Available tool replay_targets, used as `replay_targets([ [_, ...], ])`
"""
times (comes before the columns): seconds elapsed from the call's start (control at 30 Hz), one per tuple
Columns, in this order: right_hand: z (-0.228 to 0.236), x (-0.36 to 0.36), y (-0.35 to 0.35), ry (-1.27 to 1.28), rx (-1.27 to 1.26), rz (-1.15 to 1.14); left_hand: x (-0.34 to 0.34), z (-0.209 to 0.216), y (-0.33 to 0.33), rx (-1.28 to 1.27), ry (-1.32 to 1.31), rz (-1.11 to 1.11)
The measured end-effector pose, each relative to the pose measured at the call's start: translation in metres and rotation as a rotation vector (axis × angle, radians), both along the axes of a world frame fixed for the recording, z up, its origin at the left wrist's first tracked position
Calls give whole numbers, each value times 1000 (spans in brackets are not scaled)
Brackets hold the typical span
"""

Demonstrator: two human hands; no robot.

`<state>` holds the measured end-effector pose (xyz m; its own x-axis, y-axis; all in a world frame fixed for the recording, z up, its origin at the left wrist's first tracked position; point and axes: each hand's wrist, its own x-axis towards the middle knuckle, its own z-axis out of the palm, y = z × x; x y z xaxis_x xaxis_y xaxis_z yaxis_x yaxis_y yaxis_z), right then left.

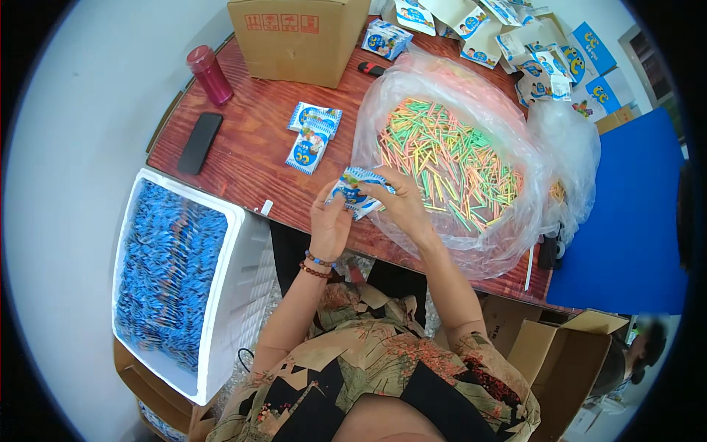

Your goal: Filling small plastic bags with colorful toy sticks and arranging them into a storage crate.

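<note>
A blue-and-white packet [355, 191] is between both hands, over the near edge of the reddish wood-grain surface [258, 158] and just left of a large clear plastic bag [471, 254]. The left hand [330, 228] has its grip closed on the packet's lower left part, thumb lying over the printed face; 2 beaded bracelets [317, 267] circle that wrist. The right hand [402, 205] holds the right side in a narrow grip, its fingers over the face and edge.

The bag stands with its mouth spread, showing a heap of thin pink, green and yellow sticks [449, 151]. Beyond the hands, a few similar packets [307, 149] lie overlapping on the surface. Farther left are a black phone [199, 143] and a pinkish-red bottle [210, 77], the latter upright near a cardboard box [298, 37]. A red-and-black tool [371, 69], too small to identify surely, lies between that box and the bag. Small printed cartons [541, 70] crowd the far right corner. Beside the surface at left, a white foam box [234, 254] holds rows of blue packets [173, 272], tightly packed.
</note>
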<state>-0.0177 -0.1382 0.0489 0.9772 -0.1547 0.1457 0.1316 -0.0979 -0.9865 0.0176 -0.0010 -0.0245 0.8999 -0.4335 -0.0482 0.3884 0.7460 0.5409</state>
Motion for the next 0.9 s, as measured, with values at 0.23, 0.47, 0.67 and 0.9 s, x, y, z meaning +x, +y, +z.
replay_targets([
  [0.23,-30,26,7,210,-120,-25,11,0,15,219,105,197],
  [0.47,-42,103,27,175,-31,79,53,-6,39,556,-121,660],
  [0.67,-49,134,17,277,-257,-97,65,-29,40,1306,-630,567],
  [0.9,-27,62,-53,212,-716,-163,65,-31,42,1424,-673,635],
])
